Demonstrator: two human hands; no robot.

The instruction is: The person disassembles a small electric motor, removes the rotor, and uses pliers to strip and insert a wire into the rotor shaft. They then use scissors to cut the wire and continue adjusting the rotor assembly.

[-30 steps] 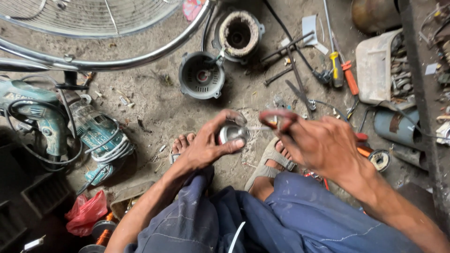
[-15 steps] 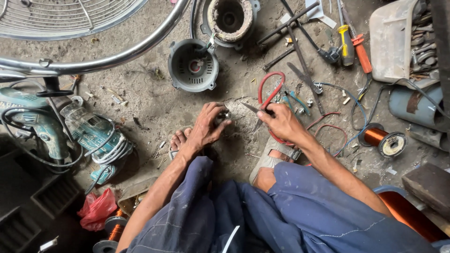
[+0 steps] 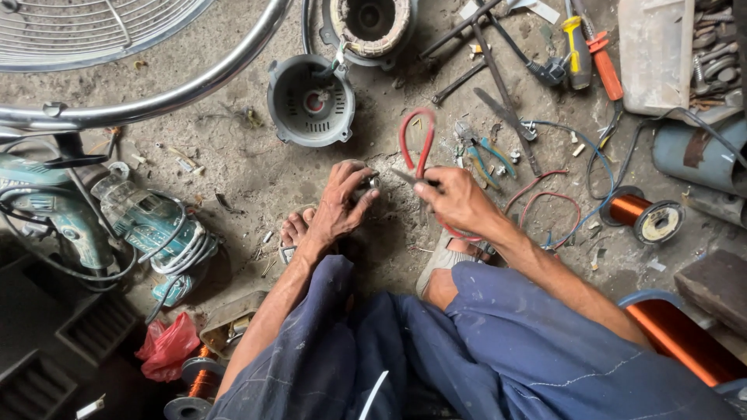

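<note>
Hands lowered, left hand (image 3: pixel 338 204) gripping metal part (image 3: pixel 369 183), right hand (image 3: pixel 455 201) red-handled pliers (image 3: pixel 416 148)

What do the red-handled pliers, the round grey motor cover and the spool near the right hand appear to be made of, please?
The red-handled pliers look like dull steel with glossy red plastic or rubber sleeves. The round grey motor cover looks like matt cast metal, possibly plastic, with slotted vents. The spool holds shiny orange-brown wire, probably enamelled copper, on a pale flange. The right hand holds the pliers; the left hand rests on a small metal part.
</note>
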